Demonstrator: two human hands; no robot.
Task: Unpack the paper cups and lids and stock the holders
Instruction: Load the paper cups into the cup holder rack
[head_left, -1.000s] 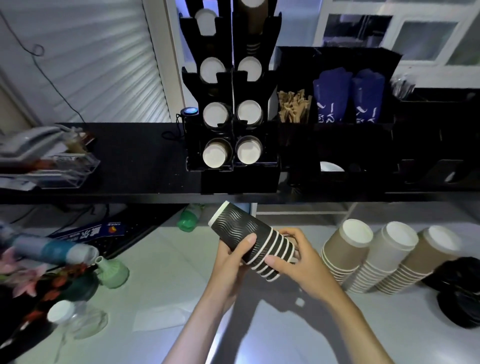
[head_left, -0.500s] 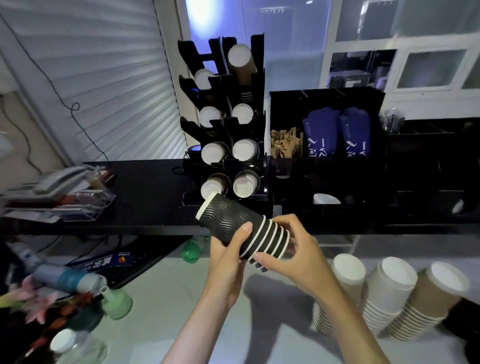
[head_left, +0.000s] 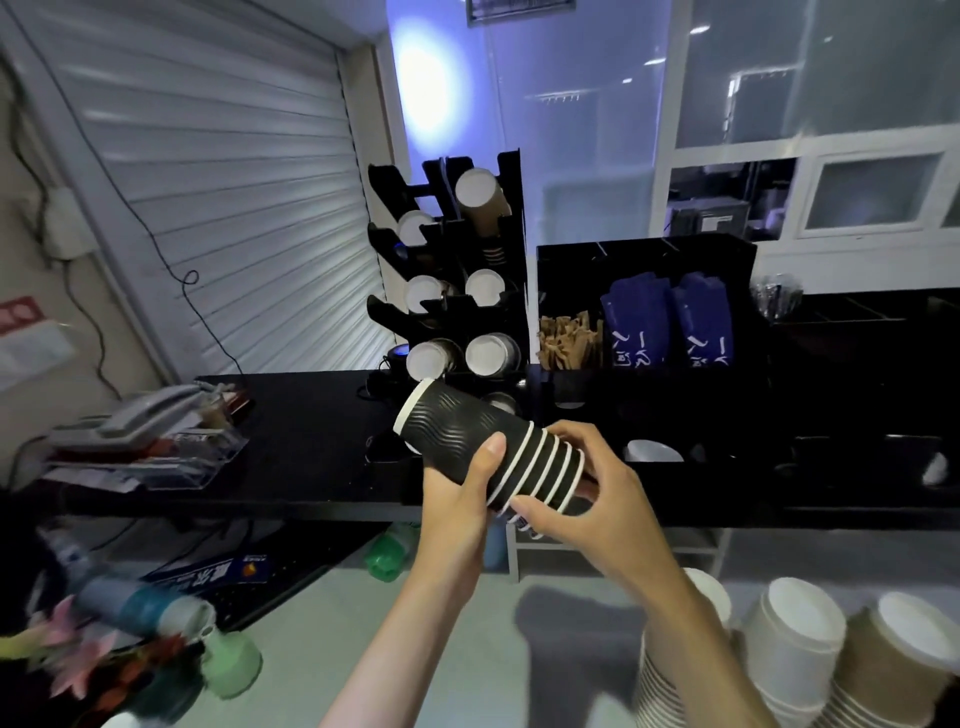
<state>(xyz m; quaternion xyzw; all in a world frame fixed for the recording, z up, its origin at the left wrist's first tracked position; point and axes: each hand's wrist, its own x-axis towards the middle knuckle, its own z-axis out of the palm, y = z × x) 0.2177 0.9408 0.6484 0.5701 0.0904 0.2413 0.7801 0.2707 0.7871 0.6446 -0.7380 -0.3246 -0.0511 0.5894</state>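
You are holding the nested stack of black ripple paper cups (head_left: 493, 457) sideways just near the cup holder rack (head_left: 457, 291), left hand (head_left: 457, 499) and right hand (head_left: 587, 499) both closed around it; it is likely light and crushable, so be gripping the doubled rims gently.

A stack of nested cups (head_left: 488, 457) lies tilted between both hands, its closed end pointing far left toward the cup holder rack (head_left: 511, 270). The left hand (head_left: 457, 506) is under the stack; the right hand (head_left: 592, 499) wraps its near right end. The rack stands on a raised shelf (head_left: 291, 431) at the far side, cups lying in its slots. Right of the rack sits a compartment organiser (head_left: 644, 312). On the shelf's left end rests a telephone (head_left: 150, 415). On the worktop (head_left: 322, 634), near right, stand three cup stacks (head_left: 795, 654).
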